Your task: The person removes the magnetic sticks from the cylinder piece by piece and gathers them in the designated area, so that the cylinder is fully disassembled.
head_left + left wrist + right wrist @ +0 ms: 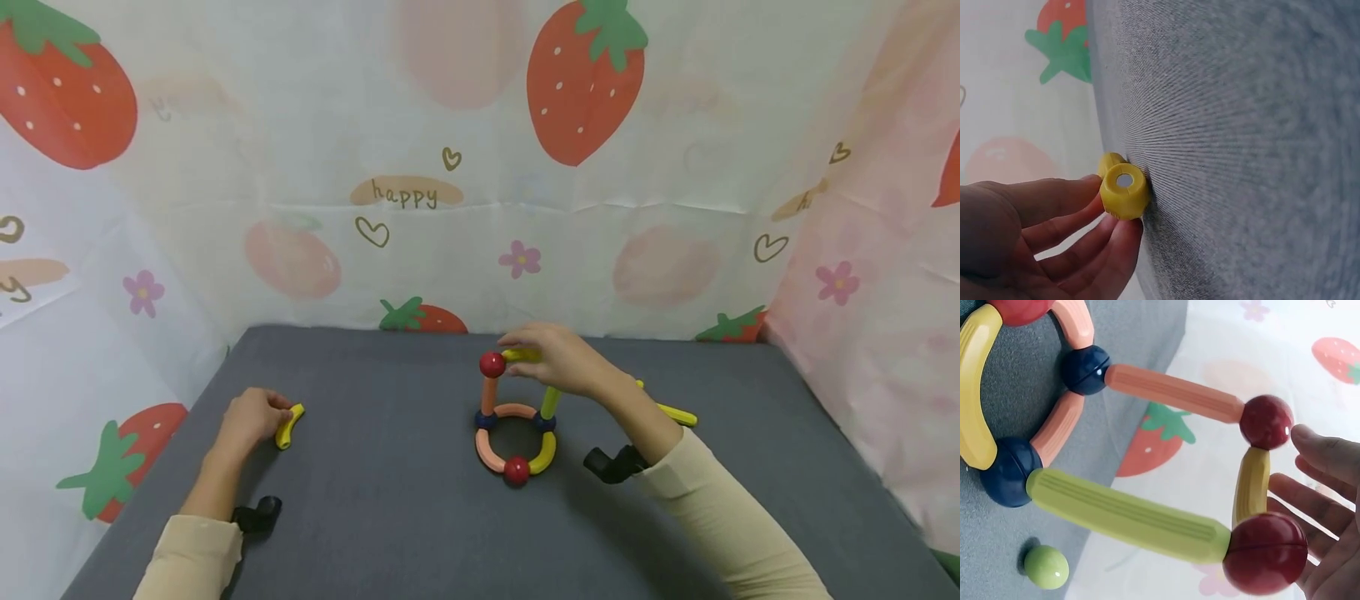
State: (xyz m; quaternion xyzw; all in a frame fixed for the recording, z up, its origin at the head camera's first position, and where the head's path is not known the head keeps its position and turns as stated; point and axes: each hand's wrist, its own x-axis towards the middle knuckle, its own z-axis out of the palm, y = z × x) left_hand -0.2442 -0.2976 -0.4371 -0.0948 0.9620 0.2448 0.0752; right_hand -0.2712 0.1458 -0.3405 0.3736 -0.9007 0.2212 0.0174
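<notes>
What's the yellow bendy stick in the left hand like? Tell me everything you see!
The yellow curved stick is short, chunky and plastic-looking. The end nearest the left wrist camera has a round grey disc set into it, maybe a magnet. The left hand pinches it low over the left part of the grey tabletop. Whether it touches the surface is hard to tell.

A curved yellow plastic rod is sitting well left of a ball-and-rod frame whose salmon upright and lime-green upright are rising from navy balls in a flat ring to red balls, with a yellow crosspiece between.
</notes>
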